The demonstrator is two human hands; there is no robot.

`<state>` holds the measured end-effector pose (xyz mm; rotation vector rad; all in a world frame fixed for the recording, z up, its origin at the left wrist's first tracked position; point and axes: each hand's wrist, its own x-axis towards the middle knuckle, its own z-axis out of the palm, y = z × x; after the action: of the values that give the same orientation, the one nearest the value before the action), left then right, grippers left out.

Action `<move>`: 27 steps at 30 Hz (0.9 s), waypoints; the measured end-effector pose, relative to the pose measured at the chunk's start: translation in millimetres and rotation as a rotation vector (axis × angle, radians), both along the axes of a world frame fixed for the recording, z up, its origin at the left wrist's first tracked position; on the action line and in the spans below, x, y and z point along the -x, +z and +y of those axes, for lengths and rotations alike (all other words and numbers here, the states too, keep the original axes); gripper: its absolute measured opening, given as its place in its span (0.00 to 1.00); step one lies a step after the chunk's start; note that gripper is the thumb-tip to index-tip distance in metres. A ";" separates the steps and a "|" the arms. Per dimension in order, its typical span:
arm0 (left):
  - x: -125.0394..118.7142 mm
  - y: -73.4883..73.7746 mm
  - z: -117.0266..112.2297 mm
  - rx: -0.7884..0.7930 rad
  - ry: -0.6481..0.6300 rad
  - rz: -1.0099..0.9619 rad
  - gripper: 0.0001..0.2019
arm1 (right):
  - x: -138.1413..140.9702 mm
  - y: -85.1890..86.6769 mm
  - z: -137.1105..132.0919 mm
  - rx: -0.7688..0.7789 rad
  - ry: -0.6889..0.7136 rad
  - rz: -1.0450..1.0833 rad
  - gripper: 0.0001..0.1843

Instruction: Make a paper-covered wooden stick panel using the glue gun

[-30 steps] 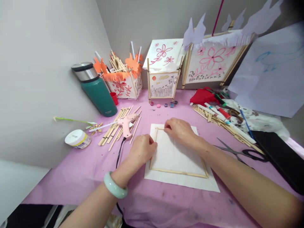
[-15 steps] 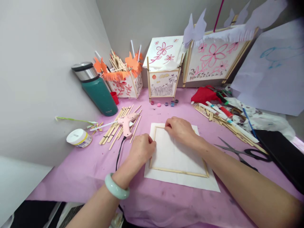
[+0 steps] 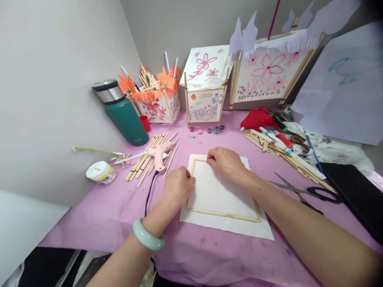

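A square frame of thin wooden sticks lies flat on a white sheet of paper, whose edges stick out around it. My left hand is closed in a pinch on the frame's left stick. At the far side, my right hand has its fingers curled down and pressed together on the far stick, near its left end. The right hand and forearm hide much of the far and right sticks. A pale green bangle circles my left wrist.
Left of the paper, a pink glue gun rests on loose sticks. Scissors lie beside my right forearm. Behind stand a green bottle, a white tub and decorated paper lanterns. Markers lie at right.
Both hands keep their grip on the frame. The view has shifted slightly, and the paper with the frame sits a little further left in it.
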<state>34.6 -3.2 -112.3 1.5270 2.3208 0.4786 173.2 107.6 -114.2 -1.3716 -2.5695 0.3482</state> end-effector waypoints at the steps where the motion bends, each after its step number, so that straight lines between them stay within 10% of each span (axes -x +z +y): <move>1: 0.5 -0.7 0.3 -0.002 0.004 -0.003 0.07 | -0.1 -0.5 0.2 -0.002 0.004 0.003 0.11; 27: 2.1 -2.4 -2.7 -0.053 -0.092 0.012 0.16 | 0.1 -3.3 1.6 0.000 0.014 0.034 0.10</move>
<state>32.5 -5.9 -114.7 1.6568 2.2517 0.5127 173.1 109.2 -117.5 -1.3364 -2.5536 0.3708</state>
